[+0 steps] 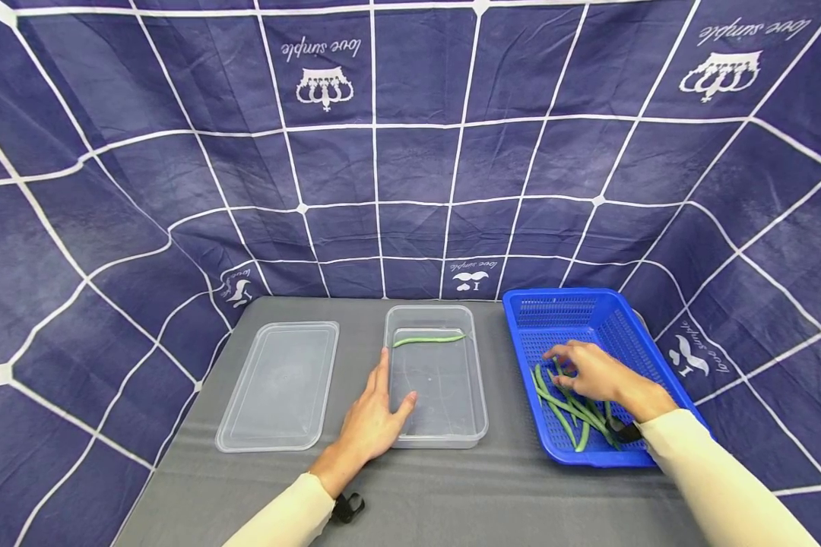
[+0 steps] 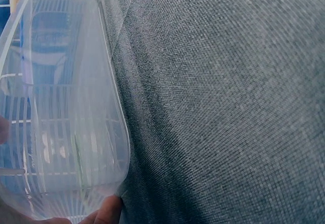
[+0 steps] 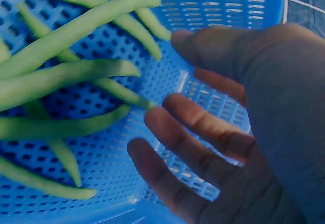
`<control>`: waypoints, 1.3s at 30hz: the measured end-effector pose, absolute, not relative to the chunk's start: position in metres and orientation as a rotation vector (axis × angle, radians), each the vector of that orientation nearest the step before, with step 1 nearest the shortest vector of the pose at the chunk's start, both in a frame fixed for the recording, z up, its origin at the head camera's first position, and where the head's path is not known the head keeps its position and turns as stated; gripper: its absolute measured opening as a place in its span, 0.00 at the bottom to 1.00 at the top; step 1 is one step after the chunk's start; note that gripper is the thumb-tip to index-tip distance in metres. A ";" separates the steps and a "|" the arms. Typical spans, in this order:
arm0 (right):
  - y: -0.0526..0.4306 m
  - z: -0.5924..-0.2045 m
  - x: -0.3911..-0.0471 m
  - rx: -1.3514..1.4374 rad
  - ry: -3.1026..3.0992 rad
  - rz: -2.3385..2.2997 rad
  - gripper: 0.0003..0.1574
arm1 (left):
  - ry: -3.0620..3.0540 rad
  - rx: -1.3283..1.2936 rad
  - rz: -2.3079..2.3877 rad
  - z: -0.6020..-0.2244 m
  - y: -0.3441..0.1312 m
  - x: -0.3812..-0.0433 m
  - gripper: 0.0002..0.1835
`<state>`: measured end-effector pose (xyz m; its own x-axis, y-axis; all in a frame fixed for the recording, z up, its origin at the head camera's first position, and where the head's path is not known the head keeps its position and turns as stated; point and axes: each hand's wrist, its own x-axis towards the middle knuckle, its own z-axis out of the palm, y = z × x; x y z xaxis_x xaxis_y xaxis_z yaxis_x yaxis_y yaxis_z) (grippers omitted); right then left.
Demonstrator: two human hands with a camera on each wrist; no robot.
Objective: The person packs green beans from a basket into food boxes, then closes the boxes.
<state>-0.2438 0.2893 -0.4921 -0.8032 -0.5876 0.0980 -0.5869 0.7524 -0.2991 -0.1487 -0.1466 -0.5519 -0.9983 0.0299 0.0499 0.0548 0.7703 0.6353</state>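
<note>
A clear plastic container (image 1: 429, 395) stands on the grey table with one green bean (image 1: 429, 339) lying across its far end. My left hand (image 1: 372, 418) rests along the container's left wall, fingers stretched forward and thumb over the rim. In the left wrist view, fingertips (image 2: 109, 211) touch the wall low down. On the right, a blue perforated basket (image 1: 530, 380) holds several green beans (image 3: 61, 79). Over these beans, inside the basket, is my right hand (image 1: 588, 370). The right wrist view shows its fingers (image 3: 195, 125) loosely bent and apart, with nothing held between them.
A flat translucent lid (image 1: 280, 387) lies on the table (image 1: 267, 494) left of the container. Blue checked cloth (image 1: 410, 167) hangs behind the table and along both sides. The basket's raised rim (image 1: 523, 395) stands a short way right of the container.
</note>
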 end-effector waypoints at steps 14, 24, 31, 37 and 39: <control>0.304 -0.498 -0.234 -0.936 2.719 -0.562 0.32 | -2.908 -0.085 -1.038 -0.551 -0.147 -0.148 0.56; 0.306 -0.497 -0.235 -0.930 2.711 -0.514 0.34 | -2.903 -0.079 -1.042 -0.551 -0.146 -0.148 0.56; 0.307 -0.494 -0.235 -0.909 2.690 -0.532 0.37 | -2.900 -0.075 -1.043 -0.550 -0.146 -0.148 0.56; 0.307 -0.493 -0.235 -0.875 2.653 -0.563 0.38 | -2.899 -0.077 -1.037 -0.551 -0.145 -0.148 0.55; 0.307 -0.494 -0.235 -0.870 2.643 -0.569 0.38 | -2.899 -0.079 -1.037 -0.551 -0.145 -0.148 0.55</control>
<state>-0.2348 0.3073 -0.4936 -0.7715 -0.6168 -0.1560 -0.4980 0.7381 -0.4551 -0.1476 -0.1450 -0.5511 -0.9968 0.0278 0.0753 0.0692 0.7722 0.6316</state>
